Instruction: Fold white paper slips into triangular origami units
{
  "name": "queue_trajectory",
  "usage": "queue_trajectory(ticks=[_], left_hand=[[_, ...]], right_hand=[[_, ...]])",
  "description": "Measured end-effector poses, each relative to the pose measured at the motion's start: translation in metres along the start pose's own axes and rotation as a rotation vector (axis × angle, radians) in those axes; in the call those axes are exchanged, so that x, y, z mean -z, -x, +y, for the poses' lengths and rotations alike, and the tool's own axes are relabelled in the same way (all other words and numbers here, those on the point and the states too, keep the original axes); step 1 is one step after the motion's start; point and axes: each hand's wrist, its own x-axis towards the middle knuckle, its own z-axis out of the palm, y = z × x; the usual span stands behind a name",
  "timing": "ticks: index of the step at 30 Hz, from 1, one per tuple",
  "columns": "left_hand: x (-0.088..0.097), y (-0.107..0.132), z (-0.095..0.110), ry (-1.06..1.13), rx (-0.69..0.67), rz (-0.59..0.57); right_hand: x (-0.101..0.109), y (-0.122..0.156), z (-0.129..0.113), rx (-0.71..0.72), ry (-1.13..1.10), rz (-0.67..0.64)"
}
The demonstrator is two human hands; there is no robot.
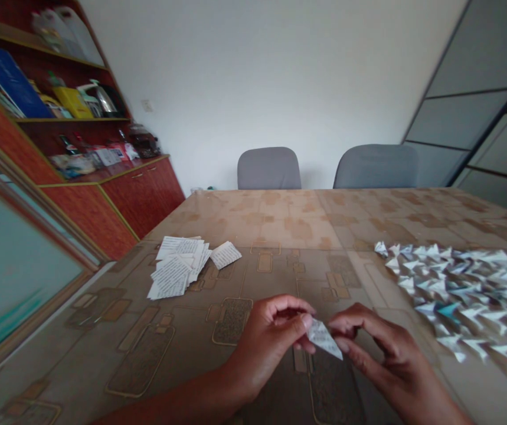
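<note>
A small piece of folded printed paper with a pointed lower end is between my hands, just above the table's near side. My left hand pinches its upper left part between thumb and fingers. At its right edge, the bent thumb and index finger of my right hand close on the paper. To the left lies a loose pile of printed paper pieces, with a single printed piece at its right side. Many folded paper shapes stand in rows on the right of the table.
A patterned cloth covers the table. Behind its far edge stand two grey chairs, the left chair and the right chair. A reddish wooden cabinet with filled shelves is at the left. Grey panels line the right side.
</note>
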Motion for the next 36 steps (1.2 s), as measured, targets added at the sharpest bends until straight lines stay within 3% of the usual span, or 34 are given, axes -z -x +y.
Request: queue_trajectory(ticks=[7,15,22,28,36], left_hand=[[0.0008,0.0002,-0.0042,-0.07,-0.052,0.014],[0.002,-0.0003,-0.0043,-0.113,-0.015,-0.075],[0.0038,-0.0007,-0.0085,-0.167,0.006,-0.066],[0.003,-0.0008,-0.0085,-0.187,0.021,-0.079],[0.0025,-0.0007,-0.0086,-0.174,0.066,-0.072]], right_hand=[[0.0029,-0.0023,-0.0044,0.145,0.108,-0.071],[0.0047,-0.0044,-0.0038,0.274,0.173,-0.102],[0.0044,-0.0012,0.0006,0.33,0.308,-0.191],[0.0054,-0.001,-0.0013,0.279,0.387,-0.235],[0.0036,0.0011,-0.0004,0.387,0.524,-0.288]])
